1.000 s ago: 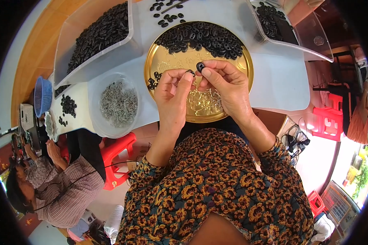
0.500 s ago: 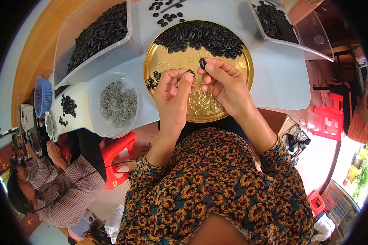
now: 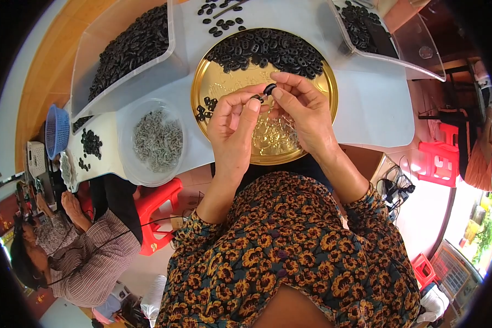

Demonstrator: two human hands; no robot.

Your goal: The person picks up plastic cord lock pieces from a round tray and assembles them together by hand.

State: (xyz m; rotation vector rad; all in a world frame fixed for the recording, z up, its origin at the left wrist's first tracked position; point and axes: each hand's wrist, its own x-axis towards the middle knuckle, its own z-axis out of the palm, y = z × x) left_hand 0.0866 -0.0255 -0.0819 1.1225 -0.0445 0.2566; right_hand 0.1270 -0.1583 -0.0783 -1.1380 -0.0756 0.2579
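Over a round gold tray (image 3: 335, 104), my two hands meet. My left hand (image 3: 230, 127) pinches a small dark piece (image 3: 258, 98) between thumb and forefinger. A glossy black oval piece (image 3: 269, 89) is gripped by my right hand (image 3: 310, 116), its thumb and fingers closed on it. The two pieces are close together; whether they touch I cannot tell. Many black oval pieces with holes (image 3: 268, 50) cover the tray's far side. Small black pieces (image 3: 204, 111) sit at its left edge, and small clear pieces (image 3: 273, 134) lie on its near part.
A clear bin (image 3: 173, 33) heaped with black pieces stands far left, another bin (image 3: 361, 52) far right. Left of the tray is a round tub (image 3: 124, 158) of small greyish parts. A person (image 3: 104, 246) sits at lower left beside a red stool (image 3: 158, 218).
My right hand has shifted slightly left, bringing the black oval piece up to the small piece in my left hand. The oval has turned from upright to slanted.
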